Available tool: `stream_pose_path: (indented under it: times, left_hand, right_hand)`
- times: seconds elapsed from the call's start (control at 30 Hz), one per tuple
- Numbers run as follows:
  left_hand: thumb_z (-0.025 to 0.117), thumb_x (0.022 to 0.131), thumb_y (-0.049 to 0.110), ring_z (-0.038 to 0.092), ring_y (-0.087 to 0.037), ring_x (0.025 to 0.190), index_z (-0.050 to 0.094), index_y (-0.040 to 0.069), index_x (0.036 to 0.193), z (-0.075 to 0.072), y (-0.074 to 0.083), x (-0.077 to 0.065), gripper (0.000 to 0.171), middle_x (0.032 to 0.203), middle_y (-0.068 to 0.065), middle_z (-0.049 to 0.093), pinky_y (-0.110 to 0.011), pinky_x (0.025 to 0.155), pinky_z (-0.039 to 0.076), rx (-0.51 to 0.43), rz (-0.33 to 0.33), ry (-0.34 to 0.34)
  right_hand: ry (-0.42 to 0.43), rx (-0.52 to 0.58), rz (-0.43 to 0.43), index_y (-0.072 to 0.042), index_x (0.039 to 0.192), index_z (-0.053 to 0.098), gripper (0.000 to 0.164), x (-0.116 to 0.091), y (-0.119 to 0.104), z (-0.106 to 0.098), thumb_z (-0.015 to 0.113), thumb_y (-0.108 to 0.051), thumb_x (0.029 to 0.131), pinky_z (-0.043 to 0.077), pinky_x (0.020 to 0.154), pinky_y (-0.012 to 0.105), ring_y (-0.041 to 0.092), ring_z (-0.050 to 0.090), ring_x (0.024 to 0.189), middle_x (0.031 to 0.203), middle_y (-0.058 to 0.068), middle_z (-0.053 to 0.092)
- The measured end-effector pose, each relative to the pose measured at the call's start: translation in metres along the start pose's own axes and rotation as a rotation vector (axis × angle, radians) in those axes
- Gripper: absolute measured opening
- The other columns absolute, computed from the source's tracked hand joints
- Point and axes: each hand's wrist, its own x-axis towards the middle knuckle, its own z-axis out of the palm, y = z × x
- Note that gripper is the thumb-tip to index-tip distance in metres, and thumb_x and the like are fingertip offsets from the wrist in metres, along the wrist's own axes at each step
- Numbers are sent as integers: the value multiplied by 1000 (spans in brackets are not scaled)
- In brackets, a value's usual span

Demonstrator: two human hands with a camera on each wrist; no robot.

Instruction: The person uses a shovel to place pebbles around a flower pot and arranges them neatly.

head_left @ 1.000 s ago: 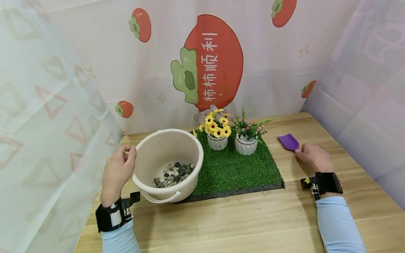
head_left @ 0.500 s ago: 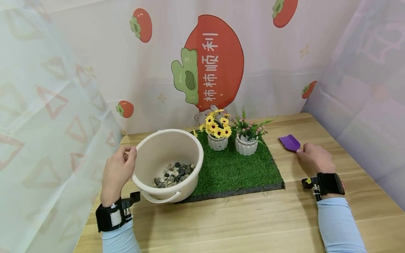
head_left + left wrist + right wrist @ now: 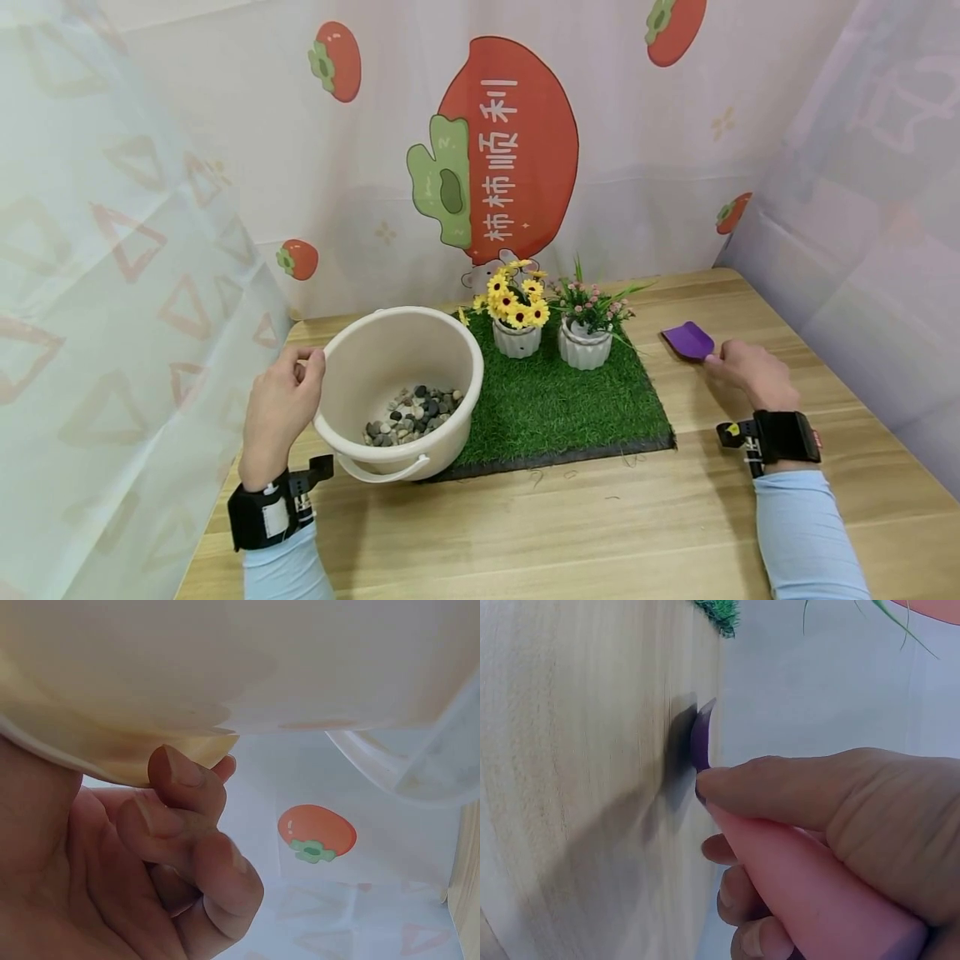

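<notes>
A cream bucket (image 3: pixel 450 446) stands at the left of the table, tilted a little toward me, with several grey, black and pale pebbles (image 3: pixel 416 412) in the bottom. My left hand (image 3: pixel 281 404) pinches its rim on the left side; in the left wrist view the curled fingers (image 3: pixel 225 874) lie under that edge. On the right, my right hand (image 3: pixel 753 371) grips a small toy shovel by its pink handle (image 3: pixel 817 889). The thumb presses near the neck, and the purple blade (image 3: pixel 687 342) points away and left, held just over the table.
Green artificial turf (image 3: pixel 562 408) lies right of the bucket. Toward its back stand a white pot with yellow flowers (image 3: pixel 517 340) and a white pot with pink flowers (image 3: pixel 584 348). The wooden table (image 3: pixel 540 533) ends at a printed curtain (image 3: pixel 645 208) behind.
My right hand has shifted slightly to the right with the shovel. The left hand keeps its place on the bucket rim.
</notes>
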Motion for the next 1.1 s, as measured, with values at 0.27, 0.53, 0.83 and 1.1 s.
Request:
stream_pose_path:
  times: [0.27,0.53,0.83,1.1]
  left_hand:
    - [38,104,43,64,-28,71,60,4,123,-2,2,0,49,85,-17,68,-30,55,42,4,-2,-12]
    - [38,103,42,63,-27,69,61,4,120,-2,-1,-3,47,85,-17,69,-31,55,42,-9,-5,-10]
    - [37,103,43,63,-28,71,61,5,119,0,-4,-2,47,86,-17,68,-31,57,42,-4,-10,-1]
    - [38,103,43,64,-29,74,61,5,122,-1,-2,-3,48,89,-19,69,-31,57,43,-13,-5,-9]
  right_hand:
    - [-5,-8,-15,-4,94,50,41,-5,-7,-6,44,-44,100,36,67,45,30,51,78,83,13,54]
    - [7,-28,-35,-6,92,51,37,-11,-13,-12,45,-43,98,35,64,41,26,49,75,78,8,50]
    - [24,-18,-83,-14,71,45,34,-19,-17,-14,48,-37,96,27,57,34,16,38,62,64,-2,38]
    - [28,-87,-133,-13,72,57,33,-26,-20,-28,49,-34,97,34,52,34,18,49,59,66,3,54]
